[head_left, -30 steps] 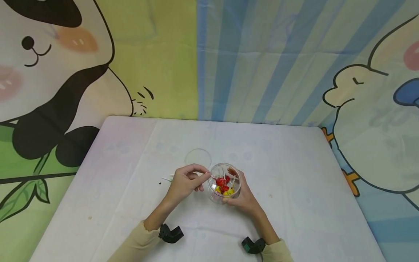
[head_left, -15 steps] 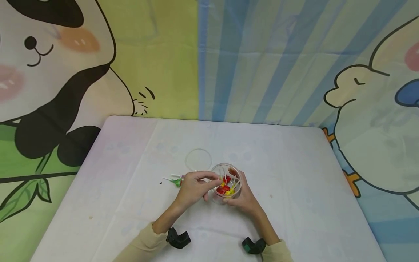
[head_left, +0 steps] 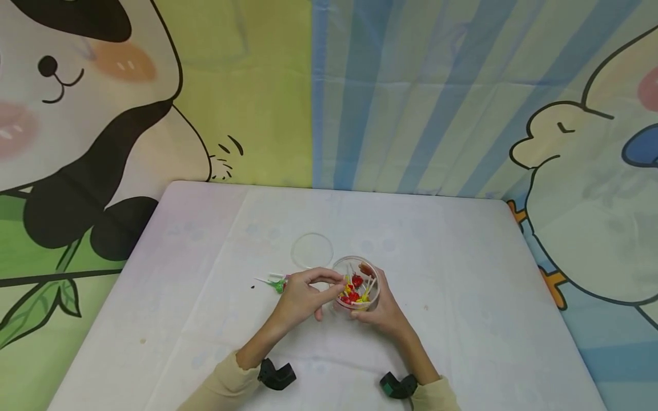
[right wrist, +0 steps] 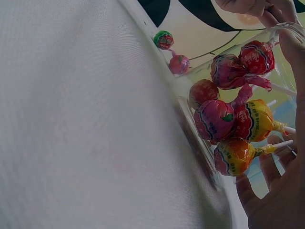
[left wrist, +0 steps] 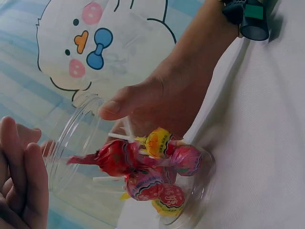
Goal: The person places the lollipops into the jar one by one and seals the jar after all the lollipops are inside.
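My right hand (head_left: 382, 308) grips a clear plastic jar (head_left: 377, 285) from its right side, thumb near the rim. The jar is tilted in the left wrist view. Inside are several wrapped lollipops, with a red lollipop (left wrist: 116, 157) closest to the mouth and a yellow lollipop (left wrist: 159, 142) beside it. At the left of the jar's mouth hovers my left hand (head_left: 305, 297), thumb and index finger slightly apart. No lollipop shows between its fingers in the left wrist view. A green lollipop (head_left: 279, 285) lies left of this hand, with a pink-wrapped lollipop (right wrist: 179, 64) beside it.
A clear round lid (head_left: 312, 251) lies behind the hands on the white table (head_left: 437, 245). A small dark speck (head_left: 252, 287) is left of the lollipops. A printed cloth backdrop (head_left: 411, 97) stands behind the table.
My left hand has moved right to the jar's mouth. The red lollipop it pinched a second ago is now down among the others in the jar. My right hand keeps its grip.
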{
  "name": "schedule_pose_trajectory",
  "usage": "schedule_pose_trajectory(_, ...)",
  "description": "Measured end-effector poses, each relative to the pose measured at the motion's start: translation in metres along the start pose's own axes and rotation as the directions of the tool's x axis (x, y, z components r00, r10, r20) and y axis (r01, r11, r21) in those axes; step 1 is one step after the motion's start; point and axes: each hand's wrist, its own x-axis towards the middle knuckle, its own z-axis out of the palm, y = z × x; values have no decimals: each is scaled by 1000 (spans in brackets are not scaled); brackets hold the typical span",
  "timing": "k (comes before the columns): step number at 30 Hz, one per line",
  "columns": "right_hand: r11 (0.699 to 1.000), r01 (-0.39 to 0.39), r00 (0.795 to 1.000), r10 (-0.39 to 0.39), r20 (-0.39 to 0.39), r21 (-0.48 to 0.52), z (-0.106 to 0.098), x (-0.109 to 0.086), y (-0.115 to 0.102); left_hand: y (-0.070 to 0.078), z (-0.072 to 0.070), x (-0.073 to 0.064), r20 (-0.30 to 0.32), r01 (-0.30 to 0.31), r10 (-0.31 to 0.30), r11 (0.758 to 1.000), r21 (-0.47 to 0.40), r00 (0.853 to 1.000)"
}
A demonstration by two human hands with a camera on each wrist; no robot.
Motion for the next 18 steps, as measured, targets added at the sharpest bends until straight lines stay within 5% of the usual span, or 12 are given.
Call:
schedule_pose_trajectory(10, 999, -39, 999, 39, -21, -11, 1, 0, 0, -3, -23, -3, -69, -134, 131, 990, -46, 989)
schedule_pose_trajectory(15, 999, -46, 999, 45, -24, -16, 1, 0, 1, -11, -56, -10, -146, -58, 53, 998, -29, 988)
schedule_pose_trajectory(18, 999, -44, 999, 44, -24, -14, 1, 0, -1, -23, -79, -17, -186, 17, -7, 998, 52, 982)
